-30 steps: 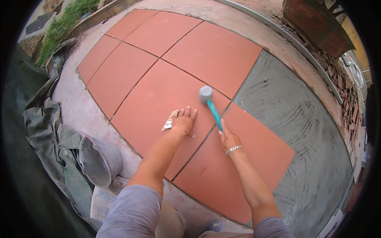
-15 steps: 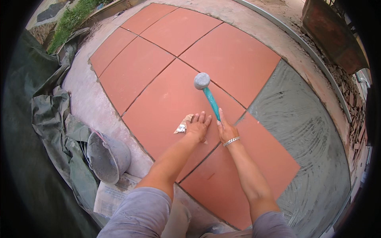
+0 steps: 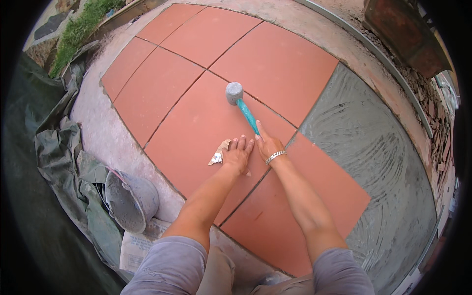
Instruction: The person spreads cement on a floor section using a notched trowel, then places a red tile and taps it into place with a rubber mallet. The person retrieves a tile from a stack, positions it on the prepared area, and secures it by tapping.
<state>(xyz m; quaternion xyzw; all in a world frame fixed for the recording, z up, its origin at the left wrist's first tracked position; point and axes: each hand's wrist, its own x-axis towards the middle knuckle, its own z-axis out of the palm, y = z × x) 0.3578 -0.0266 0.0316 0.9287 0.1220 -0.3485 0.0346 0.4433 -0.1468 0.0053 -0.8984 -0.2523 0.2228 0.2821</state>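
Note:
A mallet with a grey round head (image 3: pixel 234 93) and a teal handle is gripped in my right hand (image 3: pixel 269 145), which wears a silver bracelet. The head is over the large terracotta tile (image 3: pixel 182 130) in the middle; I cannot tell whether it touches the surface. My left hand (image 3: pixel 237 156) lies flat on that same tile with its fingers spread. Partly beneath it is a torn scrap of brown paper (image 3: pixel 216 156) with a whitish patch. Several other terracotta tiles (image 3: pixel 285 64) surround this one, with dark narrow joints between them.
Grey combed mortar (image 3: pixel 378 172) spreads at the right of the tiles. A mortar-stained bucket (image 3: pixel 132 201) stands at the lower left beside a printed paper sack (image 3: pixel 140 246). A dark green tarp (image 3: pixel 59 162) runs along the left. Broken rubble (image 3: pixel 440 110) is heaped at the far right.
The view has shifted slightly, so the whole scene sits a little further left and up. My right hand and the mallet stand a bit closer to my left hand, which stays on the tile.

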